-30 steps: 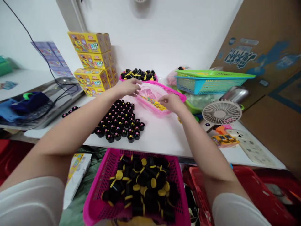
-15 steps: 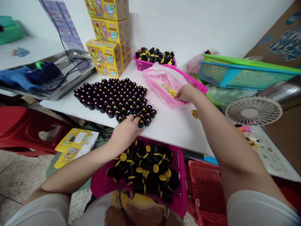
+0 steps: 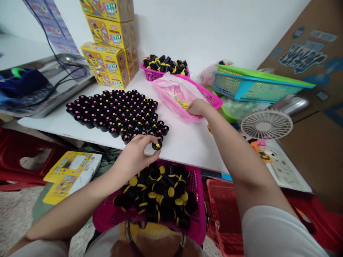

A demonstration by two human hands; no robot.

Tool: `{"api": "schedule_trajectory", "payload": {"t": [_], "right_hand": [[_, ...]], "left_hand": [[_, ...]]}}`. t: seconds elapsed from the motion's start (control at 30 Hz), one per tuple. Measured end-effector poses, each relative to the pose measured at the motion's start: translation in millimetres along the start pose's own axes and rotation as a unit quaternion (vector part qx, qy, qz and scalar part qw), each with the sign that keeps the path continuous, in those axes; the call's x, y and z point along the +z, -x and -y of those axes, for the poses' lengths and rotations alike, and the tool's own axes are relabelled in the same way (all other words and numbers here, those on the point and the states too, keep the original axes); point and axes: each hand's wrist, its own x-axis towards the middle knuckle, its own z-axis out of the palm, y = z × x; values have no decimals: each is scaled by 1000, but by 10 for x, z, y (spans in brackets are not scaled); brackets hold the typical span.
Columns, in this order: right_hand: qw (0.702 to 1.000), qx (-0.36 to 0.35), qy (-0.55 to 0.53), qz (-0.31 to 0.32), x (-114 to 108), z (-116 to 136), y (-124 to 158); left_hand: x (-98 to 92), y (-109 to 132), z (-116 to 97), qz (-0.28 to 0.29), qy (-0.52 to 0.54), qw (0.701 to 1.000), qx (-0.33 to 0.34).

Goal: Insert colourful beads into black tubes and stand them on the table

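My left hand [image 3: 136,153] grips a small black cup [image 3: 157,145] between thumb and fingers at the near right corner of the group. A yellow piece shows in its open top. Beside it, many black cups [image 3: 115,110] stand upright in close rows, most with a pink or yellow piece inside. My right hand [image 3: 198,108] reaches into a clear plastic bag [image 3: 166,87] lining a pink basket [image 3: 214,101]. Its fingers are pressed together at small yellow and coloured pieces [image 3: 180,102]; what they pinch is hidden.
A magenta basket [image 3: 198,200] of black cups with yellow lids sits at my lap. Another pink basket [image 3: 151,75] of them stands behind, beside stacked yellow boxes [image 3: 105,59]. On the right are a blue basket [image 3: 241,89], a white fan [image 3: 265,125] and a red crate [image 3: 223,214].
My left hand has closed on a cup at the group's near edge. My right hand stays in the bag. The whole view has shifted, so things appear further left.
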Motion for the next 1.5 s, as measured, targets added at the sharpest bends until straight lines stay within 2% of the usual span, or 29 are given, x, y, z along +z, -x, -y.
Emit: {"api": "schedule_trajectory", "payload": {"t": [0.07, 0.13, 0.2, 0.23, 0.27, 0.33, 0.43, 0.53, 0.63, 0.73, 0.87, 0.93, 1.07, 1.13, 1.2, 1.33, 1.37, 1.43, 1.5], "right_hand": [[998, 46, 22, 21, -89, 5, 77], [998, 52, 2, -26, -175, 51, 291], [985, -12, -96, -140, -219, 175, 678], [970, -50, -167, -171, -217, 271, 930], [952, -76, -242, -172, -201, 385, 1208], [913, -94, -377, -127, -130, 640, 1779], [855, -90, -511, 21, 35, 964, 2445], [801, -48, -589, 97, 222, 1122, 2720], [785, -24, -610, 103, 370, 1162, 2746], [786, -36, -609, 97, 474, 1182, 2728], [805, -36, -584, 96, 588, 1169, 2691], [833, -66, -544, 81, 595, 1092, 2643], [905, -179, -386, -20, 475, 814, 2571], [921, -194, -336, -20, 409, 667, 2601], [935, -176, -308, -27, 370, 513, 2677], [963, -48, -167, -204, 378, 80, 2834], [966, -14, -122, -228, 401, -55, 2856], [975, 20, -67, -212, 471, -316, 2874], [978, 28, -60, -199, 554, -522, 2871]], "left_hand": [[-36, 80, -84, -7, 69, 998, -4], [-62, 155, -140, -25, 126, 992, -12], [-91, 222, -161, -46, 150, 987, -15], [-109, 254, -160, -57, 150, 987, -15], [-127, 286, -153, -63, 145, 987, -14], [-154, 354, -126, -67, 138, 988, -8], [-133, 458, -72, -53, 172, 984, 14], [-33, 535, -18, -23, 242, 968, 61], [78, 569, 26, -16, 256, 957, 138], [147, 582, 61, 4, 243, 957, 161], [187, 591, 112, 20, 260, 955, 144], [193, 587, 130, 2, 261, 957, 130], [168, 558, 123, -55, 279, 952, 115], [145, 545, 105, -92, 280, 951, 97], [126, 540, 91, -123, 271, 952, 76], [128, 554, 101, -170, 282, 943, 55], [136, 558, 112, -182, 288, 939, 52], [153, 561, 142, -198, 298, 932, 57], [167, 553, 175, -204, 302, 927, 85]]}}
